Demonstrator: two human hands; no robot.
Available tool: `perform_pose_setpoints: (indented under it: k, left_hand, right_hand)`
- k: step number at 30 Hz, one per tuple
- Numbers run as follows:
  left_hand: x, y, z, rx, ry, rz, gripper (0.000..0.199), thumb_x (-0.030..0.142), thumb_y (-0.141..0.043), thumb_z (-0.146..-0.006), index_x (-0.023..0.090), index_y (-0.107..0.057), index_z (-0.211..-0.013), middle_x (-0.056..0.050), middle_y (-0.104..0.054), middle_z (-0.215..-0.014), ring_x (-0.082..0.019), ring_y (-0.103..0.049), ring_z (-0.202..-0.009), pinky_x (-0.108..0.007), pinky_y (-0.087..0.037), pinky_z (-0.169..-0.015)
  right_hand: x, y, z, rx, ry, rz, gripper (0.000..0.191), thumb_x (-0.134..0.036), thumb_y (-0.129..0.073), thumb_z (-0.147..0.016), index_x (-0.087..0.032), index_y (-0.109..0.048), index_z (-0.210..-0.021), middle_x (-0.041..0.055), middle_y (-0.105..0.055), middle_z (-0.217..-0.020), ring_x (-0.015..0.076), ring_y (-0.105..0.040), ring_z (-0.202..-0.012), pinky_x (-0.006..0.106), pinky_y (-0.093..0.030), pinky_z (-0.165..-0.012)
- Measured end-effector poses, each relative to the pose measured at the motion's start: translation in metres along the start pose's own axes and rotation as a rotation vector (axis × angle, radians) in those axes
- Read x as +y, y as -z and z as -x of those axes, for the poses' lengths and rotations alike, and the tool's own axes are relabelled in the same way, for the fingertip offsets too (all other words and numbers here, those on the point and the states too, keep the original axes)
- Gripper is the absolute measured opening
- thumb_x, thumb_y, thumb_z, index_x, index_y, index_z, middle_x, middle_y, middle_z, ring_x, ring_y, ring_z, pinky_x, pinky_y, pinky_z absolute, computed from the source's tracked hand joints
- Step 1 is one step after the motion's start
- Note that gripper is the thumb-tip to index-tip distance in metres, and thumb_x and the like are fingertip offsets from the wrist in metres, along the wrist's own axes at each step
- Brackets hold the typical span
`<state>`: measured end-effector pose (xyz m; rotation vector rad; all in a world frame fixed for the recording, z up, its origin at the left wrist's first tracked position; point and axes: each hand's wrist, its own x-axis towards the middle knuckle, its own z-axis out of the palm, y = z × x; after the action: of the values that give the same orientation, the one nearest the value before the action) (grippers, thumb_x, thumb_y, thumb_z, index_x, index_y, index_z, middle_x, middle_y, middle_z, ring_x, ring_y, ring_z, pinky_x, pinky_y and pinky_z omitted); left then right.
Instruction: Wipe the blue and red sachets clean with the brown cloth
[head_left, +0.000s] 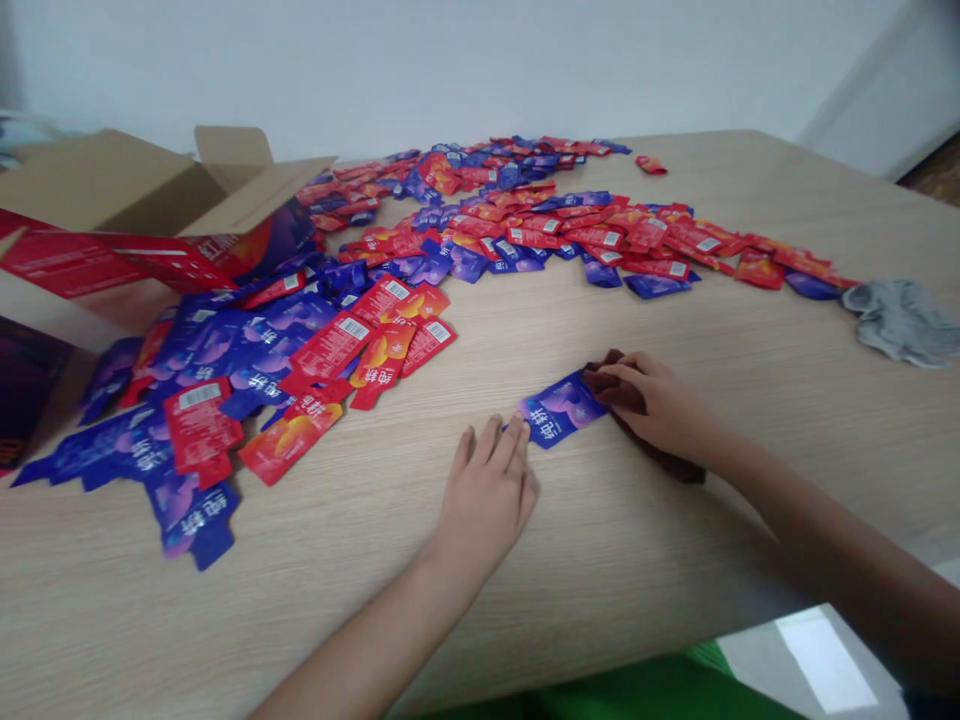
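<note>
A purple-blue packet (562, 408) with white characters lies flat on the wooden table (600, 570). My left hand (487, 480) rests palm down, its fingers stretched out and the fingertips on the packet's left end. At the packet's right end, my right hand (656, 400) has its fingers bent round a dark brown cloth (667, 462), which touches the packet's upper right corner. Part of the cloth is hidden under the right hand.
Red and purple packets (255, 345) are heaped at the left beside an open cardboard box (150, 250). Two long rows of packets (600, 235) run across the back. A grey crumpled cloth (904, 320) lies at the right.
</note>
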<state>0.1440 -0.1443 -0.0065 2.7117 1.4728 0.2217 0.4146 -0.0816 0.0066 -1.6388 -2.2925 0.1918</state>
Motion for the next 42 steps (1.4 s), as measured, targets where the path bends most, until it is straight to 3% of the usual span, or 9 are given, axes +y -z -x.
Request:
perform_pose_setpoints:
  k: [5, 9, 14, 19, 23, 27, 31, 35, 42]
  left_hand:
    - [0.002, 0.001, 0.0, 0.006, 0.004, -0.021, 0.048, 0.028, -0.042, -0.095, 0.011, -0.05, -0.139, -0.009, -0.046, -0.149, -0.031, -0.042, -0.135, -0.053, -0.036, -0.11]
    - [0.003, 0.002, -0.001, -0.026, 0.013, -0.037, 0.043, 0.027, -0.042, -0.095, 0.011, -0.058, -0.131, -0.011, -0.055, -0.14, -0.031, -0.04, -0.137, -0.052, -0.034, -0.112]
    - [0.004, 0.002, -0.001, -0.071, 0.016, -0.064, 0.054, 0.022, -0.044, -0.091, 0.011, -0.043, -0.144, -0.008, -0.041, -0.152, -0.03, -0.04, -0.137, -0.052, -0.036, -0.11]
    - [0.001, 0.019, -0.011, -0.093, 0.009, -0.033, 0.048, 0.023, -0.049, -0.089, 0.012, -0.052, -0.136, -0.01, -0.051, -0.144, -0.031, -0.045, -0.13, -0.049, -0.042, -0.103]
    - [-0.005, 0.033, -0.038, -0.042, 0.134, 0.062, 0.03, 0.033, -0.042, -0.098, 0.022, -0.069, -0.108, -0.006, -0.065, -0.113, -0.025, -0.057, -0.105, -0.041, -0.047, -0.088]
    - [-0.004, 0.022, -0.07, -0.069, 0.207, 0.094, 0.048, 0.054, -0.064, -0.085, 0.019, -0.063, -0.117, -0.009, -0.061, -0.111, -0.027, -0.055, -0.104, -0.038, -0.047, -0.087]
    - [0.005, 0.017, -0.085, -0.08, 0.185, 0.069, 0.044, 0.044, -0.071, -0.081, 0.016, -0.06, -0.113, -0.011, -0.06, -0.109, -0.028, -0.055, -0.103, -0.038, -0.046, -0.085]
    - [0.013, 0.027, -0.075, -0.044, 0.102, 0.016, 0.019, 0.016, -0.05, -0.094, 0.018, -0.059, -0.111, -0.01, -0.059, -0.112, -0.027, -0.054, -0.106, -0.041, -0.044, -0.087]
    - [0.008, 0.008, -0.027, -0.048, -0.076, -0.002, 0.038, 0.01, -0.048, -0.094, 0.01, -0.052, -0.132, -0.016, -0.055, -0.129, -0.03, -0.05, -0.121, -0.043, -0.045, -0.096]
  right_hand:
    - [-0.046, 0.009, -0.005, 0.09, 0.075, -0.04, 0.041, -0.023, -0.061, -0.08, -0.026, -0.061, -0.12, 0.011, -0.055, -0.122, 0.031, -0.054, -0.108, 0.048, -0.046, -0.09]
    - [-0.079, -0.009, 0.0, -0.073, 0.272, -0.04, 0.045, -0.017, -0.062, -0.077, -0.025, -0.06, -0.121, 0.0102, -0.055, -0.126, 0.0297, -0.054, -0.105, 0.047, -0.045, -0.09]
    - [-0.031, -0.013, 0.011, -0.011, 0.073, -0.059, 0.033, -0.023, -0.059, -0.082, -0.025, -0.062, -0.115, 0.0107, -0.055, -0.124, 0.0293, -0.056, -0.105, 0.046, -0.047, -0.089]
    - [0.01, 0.002, 0.008, -0.012, 0.019, -0.22, 0.023, -0.025, -0.056, -0.085, -0.027, -0.065, -0.105, 0.007, -0.06, -0.109, 0.0259, -0.06, -0.102, 0.043, -0.049, -0.089]
    - [0.003, 0.005, 0.003, 0.08, -0.031, -0.336, 0.024, -0.03, -0.059, -0.084, -0.027, -0.065, -0.107, 0.006, -0.062, -0.107, 0.0252, -0.062, -0.099, 0.043, -0.05, -0.09]
    - [-0.009, -0.001, 0.002, 0.126, -0.048, -0.42, 0.022, -0.031, -0.06, -0.083, -0.026, -0.065, -0.104, 0.0061, -0.064, -0.109, 0.0262, -0.063, -0.102, 0.044, -0.049, -0.092]
    - [-0.007, 0.003, 0.006, 0.169, -0.119, -0.529, 0.023, -0.032, -0.062, -0.082, -0.027, -0.066, -0.104, 0.0054, -0.067, -0.107, 0.0261, -0.064, -0.103, 0.045, -0.05, -0.093]
    - [0.006, 0.017, 0.018, 0.189, -0.279, -0.608, 0.028, -0.032, -0.064, -0.08, -0.029, -0.065, -0.108, 0.0043, -0.07, -0.105, 0.027, -0.066, -0.099, 0.048, -0.051, -0.089]
    - [-0.004, 0.028, 0.023, 0.18, -0.206, -0.511, 0.024, -0.031, -0.063, -0.08, -0.028, -0.067, -0.104, 0.005, -0.068, -0.107, 0.0269, -0.064, -0.101, 0.046, -0.05, -0.09]
